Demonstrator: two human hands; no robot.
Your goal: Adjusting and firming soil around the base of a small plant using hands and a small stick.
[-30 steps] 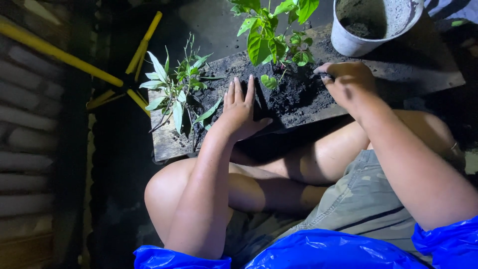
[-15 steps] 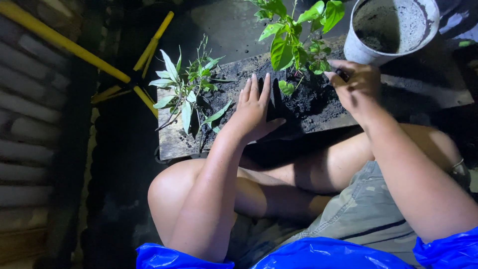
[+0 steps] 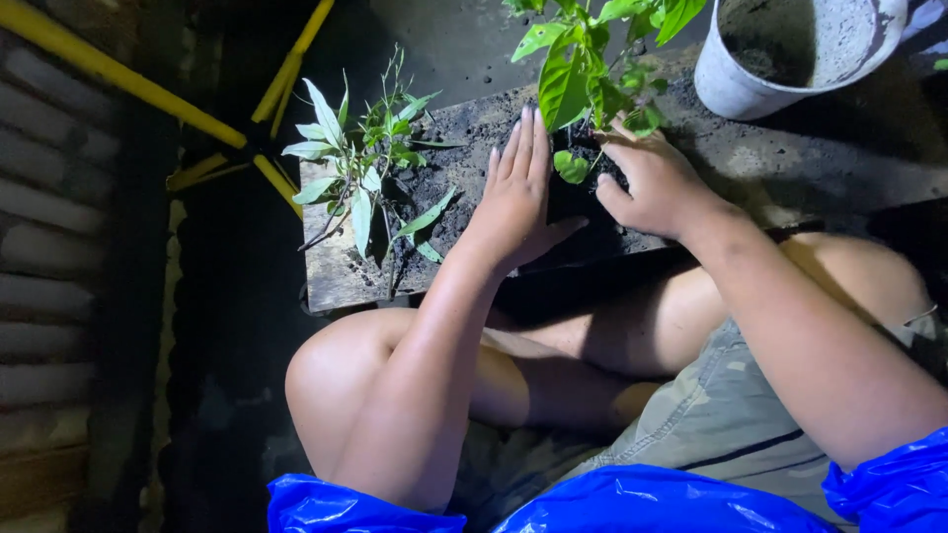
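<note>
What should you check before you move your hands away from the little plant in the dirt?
1. Left hand flat on the soil beside the plant: ok.
2. Right hand cupped around the base of the leafy plant: ok.
3. Plant standing upright: ok, its leaves point up.
4. Soil packed firm round the stem: cannot tell, the hands cover it.
5. Pale-leaved plant clear of both hands: ok.
6. White bucket out of the way on the board: ok.
</note>
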